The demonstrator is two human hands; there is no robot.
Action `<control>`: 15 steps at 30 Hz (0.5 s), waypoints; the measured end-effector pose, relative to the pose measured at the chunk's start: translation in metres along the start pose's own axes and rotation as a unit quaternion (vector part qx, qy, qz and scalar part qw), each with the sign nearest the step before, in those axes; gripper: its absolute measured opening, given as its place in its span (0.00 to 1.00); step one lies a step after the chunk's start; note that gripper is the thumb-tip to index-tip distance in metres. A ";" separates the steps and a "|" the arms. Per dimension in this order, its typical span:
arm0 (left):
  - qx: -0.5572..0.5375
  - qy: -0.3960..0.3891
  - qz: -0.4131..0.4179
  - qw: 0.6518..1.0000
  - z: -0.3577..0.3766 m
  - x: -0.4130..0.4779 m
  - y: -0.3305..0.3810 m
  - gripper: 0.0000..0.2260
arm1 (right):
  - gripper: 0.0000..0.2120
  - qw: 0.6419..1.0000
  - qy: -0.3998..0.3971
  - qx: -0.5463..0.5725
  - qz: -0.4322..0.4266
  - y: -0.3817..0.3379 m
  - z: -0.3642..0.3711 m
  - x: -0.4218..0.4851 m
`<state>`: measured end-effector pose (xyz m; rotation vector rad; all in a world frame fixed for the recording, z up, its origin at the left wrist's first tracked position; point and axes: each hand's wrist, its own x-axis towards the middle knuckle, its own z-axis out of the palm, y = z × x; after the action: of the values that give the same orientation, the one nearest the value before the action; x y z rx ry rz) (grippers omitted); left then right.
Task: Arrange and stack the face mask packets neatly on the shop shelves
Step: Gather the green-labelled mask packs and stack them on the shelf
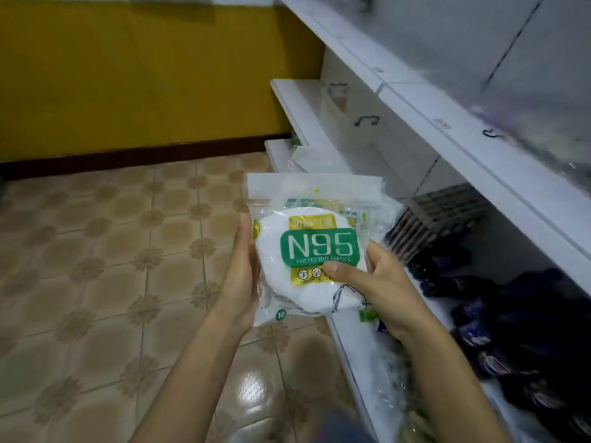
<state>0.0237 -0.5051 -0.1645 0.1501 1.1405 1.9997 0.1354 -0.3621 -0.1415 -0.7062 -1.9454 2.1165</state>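
- The room has a mustard-yellow wall (128,75) at eleven o'clock with a dark skirting strip along its foot, and a glossy beige tiled floor (96,282) with a flower pattern filling the left half of the view.
- At the centre of the view a clear face mask packet (311,247) is held up between both hands, above the floor and just beside the front edge of the lowest shelf.
- Its green label reads "N95" in large white letters, with "PROTECTIVE MASKS" beneath it; a yellow band above the label carries writing too blurred to read, a yellow strip below shows small round icons, and a green circle at the packet's seven o'clock corner reads "10".
- White round masks show through the plastic, and a line drawing of a mask sits at the packet's five o'clock corner.
- The left hand (240,276) lies flat against the packet's nine o'clock edge, fingers straight and together, pressing rather than curling.
- The right hand (374,276) pinches the packet's four o'clock side, thumb on the front over the label's lower edge, fingers curled behind.
- White shop shelves (479,161) run from twelve o'clock down to five o'clock.
- On the lowest shelf at three o'clock stands a row of dark packets (438,215), and further dark packets (511,330) lie heaped toward four o'clock.
- More clear packets (313,158) lie on the shelf end at twelve o'clock, just behind the held one.
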 end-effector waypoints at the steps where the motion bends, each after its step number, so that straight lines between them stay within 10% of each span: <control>1: 0.006 0.020 0.001 1.000 -0.009 0.008 0.003 0.33 | 0.17 1.000 -0.010 0.011 0.004 0.002 0.004 0.011; 15: -0.050 0.254 0.124 0.958 -0.071 0.171 0.094 0.15 | 0.24 0.995 -0.071 0.049 0.040 -0.022 0.003 0.256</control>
<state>-0.1774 -0.4584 -0.1805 -0.3064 1.3812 2.3965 -0.0930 -0.2496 -0.1766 -0.6426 -1.8946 2.3518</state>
